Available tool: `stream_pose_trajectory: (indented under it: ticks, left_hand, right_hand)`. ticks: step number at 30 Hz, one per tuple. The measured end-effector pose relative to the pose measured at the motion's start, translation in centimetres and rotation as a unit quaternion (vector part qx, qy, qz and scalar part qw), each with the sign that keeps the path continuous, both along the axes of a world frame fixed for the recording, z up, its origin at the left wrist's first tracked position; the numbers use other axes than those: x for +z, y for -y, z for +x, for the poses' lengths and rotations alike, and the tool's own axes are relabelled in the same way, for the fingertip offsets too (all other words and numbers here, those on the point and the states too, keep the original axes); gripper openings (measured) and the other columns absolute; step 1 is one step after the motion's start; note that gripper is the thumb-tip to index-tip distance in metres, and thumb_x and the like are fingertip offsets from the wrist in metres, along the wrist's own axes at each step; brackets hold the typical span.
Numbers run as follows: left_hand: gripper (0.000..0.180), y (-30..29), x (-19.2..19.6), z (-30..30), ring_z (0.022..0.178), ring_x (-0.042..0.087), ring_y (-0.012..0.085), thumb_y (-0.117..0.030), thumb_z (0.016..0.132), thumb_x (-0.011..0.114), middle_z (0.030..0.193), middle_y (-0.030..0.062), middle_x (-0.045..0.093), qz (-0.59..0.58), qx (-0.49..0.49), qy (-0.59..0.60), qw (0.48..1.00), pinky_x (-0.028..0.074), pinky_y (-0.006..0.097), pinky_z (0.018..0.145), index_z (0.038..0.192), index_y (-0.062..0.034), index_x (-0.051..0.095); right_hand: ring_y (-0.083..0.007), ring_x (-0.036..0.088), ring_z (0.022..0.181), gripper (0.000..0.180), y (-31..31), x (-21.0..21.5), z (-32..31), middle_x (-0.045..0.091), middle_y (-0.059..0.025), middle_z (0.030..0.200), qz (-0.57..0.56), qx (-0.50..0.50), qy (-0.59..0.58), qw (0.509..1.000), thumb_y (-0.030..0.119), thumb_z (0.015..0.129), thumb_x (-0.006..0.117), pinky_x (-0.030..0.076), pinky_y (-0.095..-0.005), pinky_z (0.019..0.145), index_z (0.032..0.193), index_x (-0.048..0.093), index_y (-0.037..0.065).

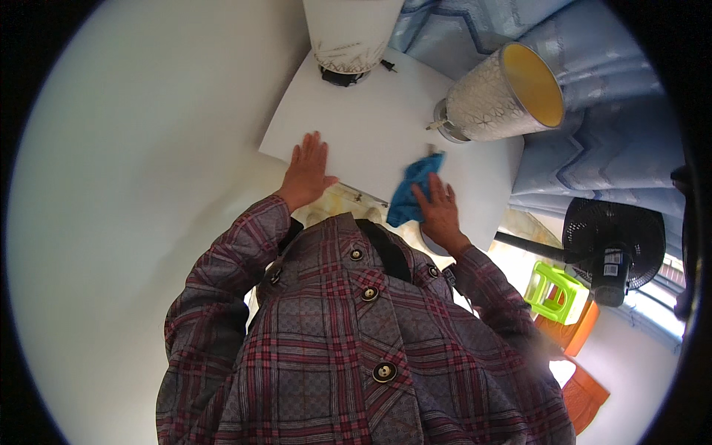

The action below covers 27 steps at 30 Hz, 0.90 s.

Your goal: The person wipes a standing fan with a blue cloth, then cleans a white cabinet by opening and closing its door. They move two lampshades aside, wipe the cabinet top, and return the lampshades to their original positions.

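Note:
My left hand [306, 172] lies flat near the left front edge of a white tabletop [356, 126], its fingers stretched out and nothing in it. Farther right, my right hand [440, 211] rests partly on a blue cloth [411, 191], with thumb and forefinger over its right side and the fingers spread. Most of the cloth shows to the left of that hand, crumpled on the table near the front edge. Something small and pale at the cloth's far tip is blurred. What lies under my right palm is hidden.
A lamp with a patterned white shade [493, 100] lies tilted at the right. Another pale lamp [352, 37] stands at the back left, near a black plug [389, 65]. Blue curtains [593, 141] hang beyond. To the right are a black fan [615, 245] and a green stool [556, 293].

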<state>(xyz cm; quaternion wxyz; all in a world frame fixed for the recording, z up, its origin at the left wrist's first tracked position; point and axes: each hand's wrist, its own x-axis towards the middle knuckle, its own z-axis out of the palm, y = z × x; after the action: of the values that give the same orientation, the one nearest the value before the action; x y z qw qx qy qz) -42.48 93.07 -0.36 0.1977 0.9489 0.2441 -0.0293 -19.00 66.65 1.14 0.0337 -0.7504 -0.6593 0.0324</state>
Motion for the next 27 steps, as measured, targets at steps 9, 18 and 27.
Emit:
stream_pose_trajectory:
  ticks: [9,18,27]
  left_hand:
    - [0.085,-0.1,0.5,-0.4,0.145,0.003,0.0441,-0.049,0.092,0.053,0.156,0.0284,0.008,0.034,0.077,-0.076,0.994,0.010,0.053,0.116,0.145,0.0113,0.023]
    - [0.084,-1.0,0.7,-3.0,0.144,0.003,0.0475,-0.046,0.091,0.056,0.154,0.0335,0.006,0.028,0.097,-0.008,0.995,0.010,0.050,0.117,0.145,0.0096,0.025]
    - [0.092,-1.7,1.2,-3.7,0.144,0.003,0.0481,-0.041,0.082,0.068,0.154,0.0345,0.004,0.031,0.056,-0.094,0.993,0.013,0.050,0.117,0.145,0.0111,0.024]
  right_hand:
    - [-0.0473,0.032,0.134,0.070,-8.0,-1.1,-1.3,0.030,-0.0324,0.146,0.044,0.042,-0.062,0.996,0.005,0.070,0.064,0.030,-0.0554,0.107,0.138,0.046,0.011]
    - [-0.0522,0.029,0.135,0.070,-8.7,-0.5,1.2,0.026,-0.0372,0.146,-0.041,-0.033,-0.025,0.998,0.009,0.075,0.063,0.027,-0.0570,0.108,0.142,0.040,0.008]
    - [-0.0457,0.027,0.139,0.067,-19.1,-1.2,-5.1,0.027,-0.0304,0.149,0.008,0.132,-0.062,0.989,0.009,0.076,0.063,0.025,-0.0586,0.109,0.140,0.045,0.013]
